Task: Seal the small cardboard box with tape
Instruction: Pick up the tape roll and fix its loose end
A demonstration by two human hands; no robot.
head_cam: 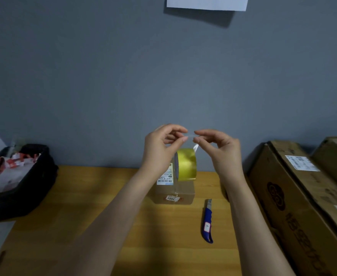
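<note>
Fingers [183, 139] pinch tape strip [190, 135] above box [175, 193] labelled "3003".

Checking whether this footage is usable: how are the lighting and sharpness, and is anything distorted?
Head view: dim, uneven light, forearm shadows on the table; wide-angle bending of the big cardboard boxes at right; small cardboard box labels too soft to read; tape roll reasonably clear.
</note>
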